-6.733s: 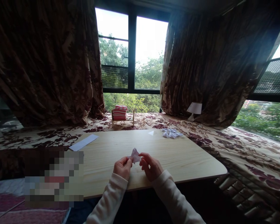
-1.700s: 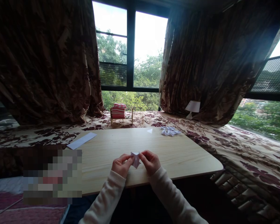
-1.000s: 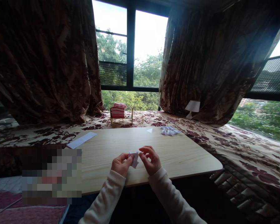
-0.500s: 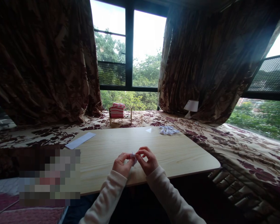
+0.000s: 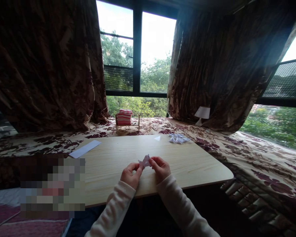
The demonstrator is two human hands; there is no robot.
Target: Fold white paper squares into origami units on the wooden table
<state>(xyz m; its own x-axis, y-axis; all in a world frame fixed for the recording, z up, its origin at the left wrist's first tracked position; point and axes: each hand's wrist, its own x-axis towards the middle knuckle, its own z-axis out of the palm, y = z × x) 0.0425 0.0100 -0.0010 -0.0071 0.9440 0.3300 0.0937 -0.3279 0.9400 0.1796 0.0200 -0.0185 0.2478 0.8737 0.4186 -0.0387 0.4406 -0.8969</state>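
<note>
A small piece of folded white paper (image 5: 145, 161) with pointed corners is held up just above the near part of the table (image 5: 108, 171). My left hand (image 5: 131, 175) pinches its left side between thumb and fingers. On the other side, my right hand (image 5: 160, 168) grips the right edge, fingertips closed on the paper. Toward the far right of the table lies a cluster of several folded white paper pieces (image 5: 179, 138). A single small white paper triangle (image 5: 157, 138) rests just left of that cluster.
A stack of white paper strips (image 5: 85, 148) lies at the table's far left corner. Behind the table, a small rack holds folded red-striped cloths (image 5: 124, 117). A white lamp (image 5: 202, 113) stands on the floral-covered ledge (image 5: 150, 125). The lower left is pixelated.
The folded paper has turned and shows more of its face between my hands. My right hand has shifted slightly to the right, and the grip has spread a little wider.
</note>
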